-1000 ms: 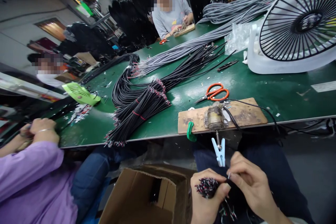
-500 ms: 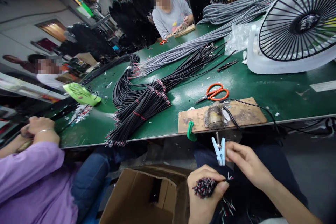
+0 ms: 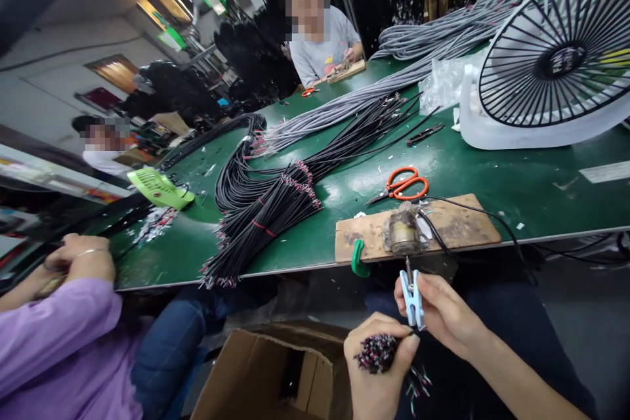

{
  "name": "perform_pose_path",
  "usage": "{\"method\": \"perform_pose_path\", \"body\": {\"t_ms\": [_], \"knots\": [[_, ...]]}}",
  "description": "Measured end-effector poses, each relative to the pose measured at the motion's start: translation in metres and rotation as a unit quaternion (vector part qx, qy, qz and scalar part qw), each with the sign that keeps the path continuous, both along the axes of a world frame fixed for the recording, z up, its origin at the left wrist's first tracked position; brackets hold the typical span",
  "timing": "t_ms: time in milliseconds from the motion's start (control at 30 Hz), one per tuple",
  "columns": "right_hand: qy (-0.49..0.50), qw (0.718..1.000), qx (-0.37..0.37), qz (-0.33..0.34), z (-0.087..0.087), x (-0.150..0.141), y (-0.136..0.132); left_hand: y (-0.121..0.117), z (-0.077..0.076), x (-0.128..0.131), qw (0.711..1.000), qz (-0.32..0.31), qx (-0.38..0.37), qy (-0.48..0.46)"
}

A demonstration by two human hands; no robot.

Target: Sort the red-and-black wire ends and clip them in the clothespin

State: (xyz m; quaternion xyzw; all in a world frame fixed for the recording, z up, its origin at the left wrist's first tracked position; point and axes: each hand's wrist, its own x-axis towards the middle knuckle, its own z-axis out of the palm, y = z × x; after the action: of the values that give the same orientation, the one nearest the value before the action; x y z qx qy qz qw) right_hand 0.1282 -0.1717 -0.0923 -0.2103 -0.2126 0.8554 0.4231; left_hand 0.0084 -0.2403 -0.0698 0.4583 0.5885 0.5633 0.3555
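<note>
My left hand (image 3: 377,367) is closed around a bundle of thin cables (image 3: 377,353), whose stripped red, white and dark ends face me. More loose wire ends (image 3: 418,384) show below that hand. My right hand (image 3: 438,308) has its thumb and fingers on either side of a light-blue clothespin (image 3: 413,300). The clothespin sits at the shaft of a small motor (image 3: 405,233), which is fixed on a wooden board (image 3: 462,220) at the table edge. One cable end by my left thumb lies close to the clothespin's lower tip.
On the green table (image 3: 305,243) lie tied black cables (image 3: 260,223), grey cables (image 3: 335,95), orange-handled scissors (image 3: 406,184) and black snips (image 3: 426,134). A white fan (image 3: 556,65) stands at right. A cardboard box (image 3: 246,374) is below. A co-worker in a purple sleeve (image 3: 63,328) sits at left.
My right hand has moved left and closed its fingers round the clothespin. My left hand, still gripping the cables, has shifted slightly left. The view has tilted a little.
</note>
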Motion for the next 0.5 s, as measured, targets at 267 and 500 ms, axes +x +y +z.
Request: {"method": "perform_pose_path", "body": {"t_ms": [267,500], "knots": [[-0.023,1.000,-0.005,0.003,-0.029,0.016,-0.006,-0.003,0.001,0.002,1.000,0.010,-0.024,-0.008],[-0.188,0.965,0.182,0.008,-0.032,0.044,-0.028,-0.016,-0.016,-0.002,0.992,-0.080,-0.095,-0.012]]}}
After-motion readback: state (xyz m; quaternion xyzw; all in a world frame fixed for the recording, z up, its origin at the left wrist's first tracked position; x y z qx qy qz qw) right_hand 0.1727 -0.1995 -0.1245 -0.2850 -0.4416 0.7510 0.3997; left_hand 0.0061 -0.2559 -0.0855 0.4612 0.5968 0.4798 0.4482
